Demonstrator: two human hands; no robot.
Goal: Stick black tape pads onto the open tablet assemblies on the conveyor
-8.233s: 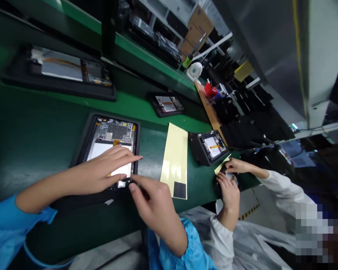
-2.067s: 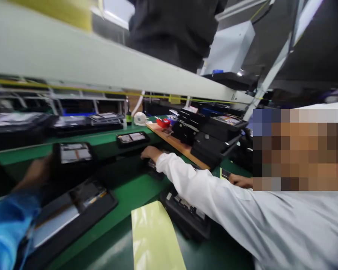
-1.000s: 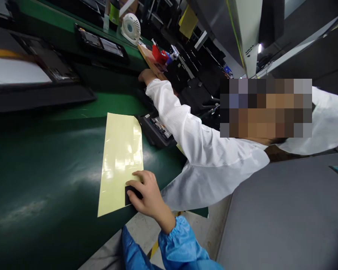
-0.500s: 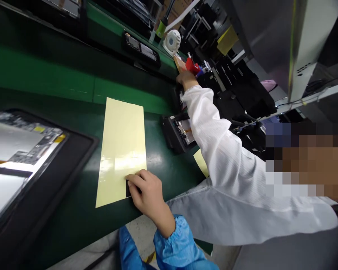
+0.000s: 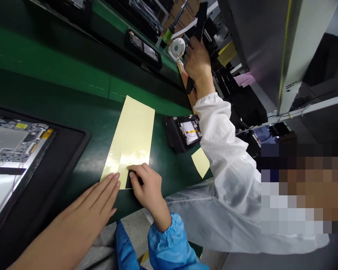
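A pale yellow glossy sheet (image 5: 133, 135) lies on the dark green bench. My left hand (image 5: 97, 202) rests flat with fingers stretched out, its fingertips on the sheet's near left corner. Beside it my right hand (image 5: 149, 183), in a blue sleeve, is closed in a pinch at a small black piece (image 5: 129, 182) on the sheet's near edge. Thumb and index finger cover part of that piece. To the left lies a dark tablet-like device (image 5: 70, 150) whose open back shows a circuit board (image 5: 22, 140).
A co-worker's hand (image 5: 198, 62), white-sleeved, holds a long black piece (image 5: 202, 18) at the far right. A smaller opened device (image 5: 190, 131) and a yellow slip (image 5: 201, 163) lie near that arm. Another device (image 5: 143, 48) and a white fan (image 5: 177, 49) stand farther back.
My left hand has come into view onto the sheet. The sheet appears turned slightly; my right hand stays at the black piece. The co-worker's hand has risen with a long black piece.
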